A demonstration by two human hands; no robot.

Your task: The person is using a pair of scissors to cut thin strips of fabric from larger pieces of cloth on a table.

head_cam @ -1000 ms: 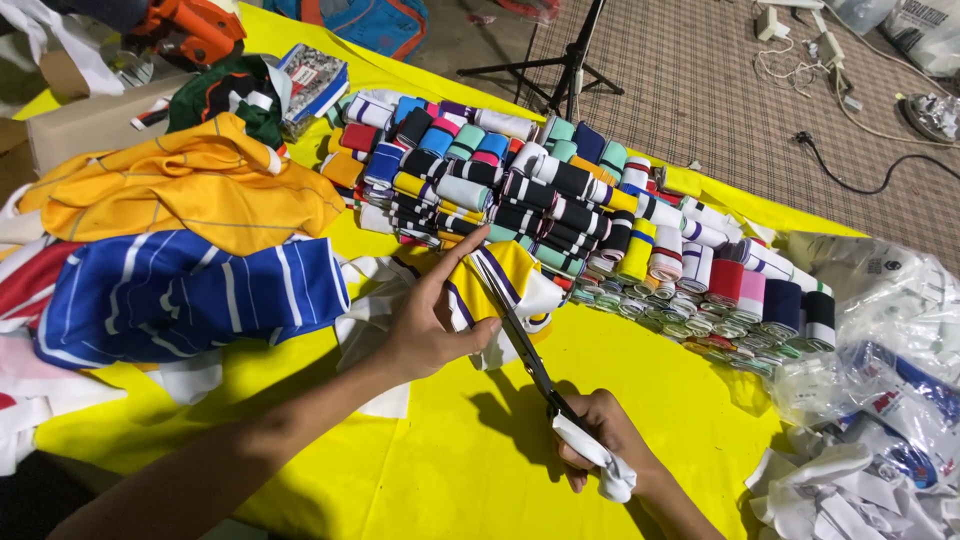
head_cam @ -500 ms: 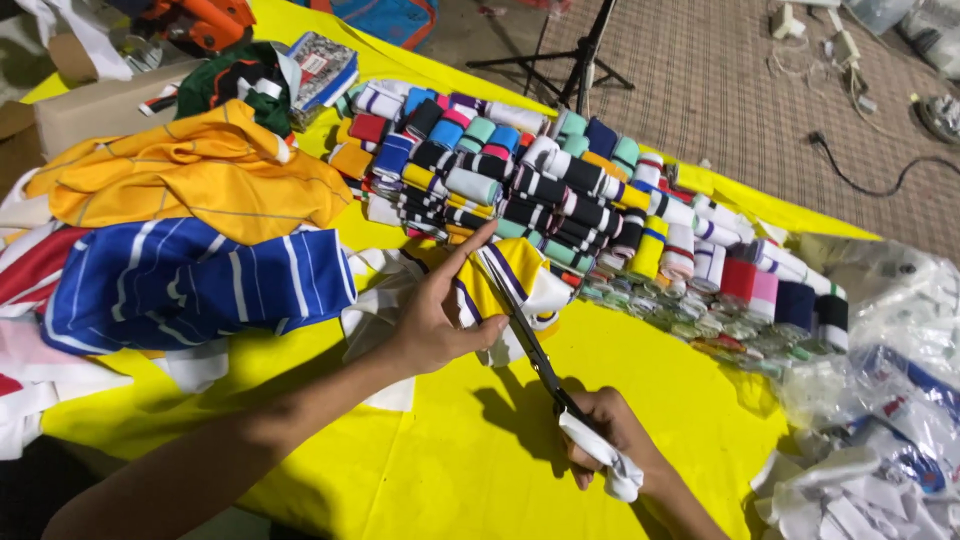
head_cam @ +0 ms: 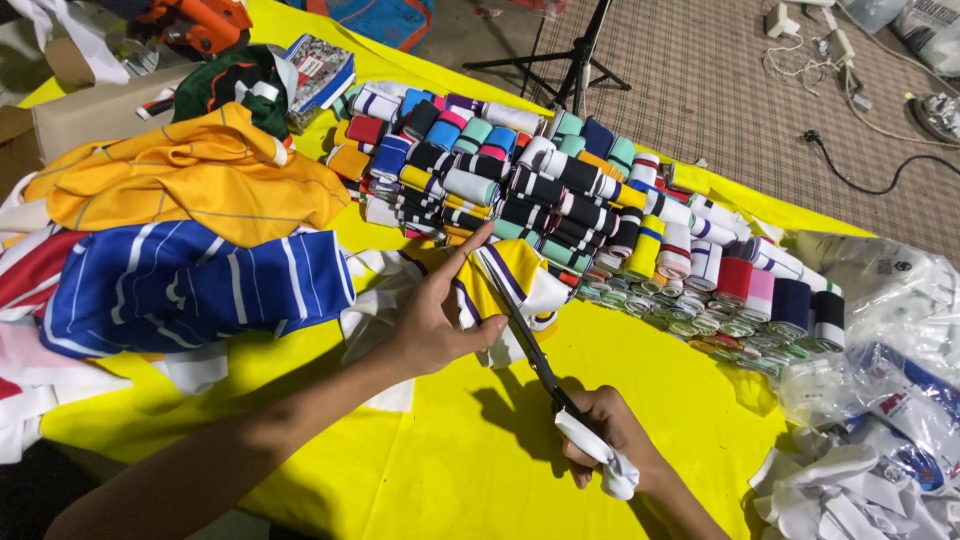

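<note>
While the left hand (head_cam: pixel 435 325) pinches a yellow, white and purple striped fabric strip (head_cam: pixel 510 280) between thumb and fingers, the right hand (head_cam: pixel 605 440) has its fingers curled tight around the cloth-wrapped handles of the scissors (head_cam: pixel 535 350), whose blades meet the strip. Both lie over the yellow surface (head_cam: pixel 450 460), just beside rows of rolled ribbed trims (head_cam: pixel 560 200) and folded shirts (head_cam: pixel 190 285).
</note>
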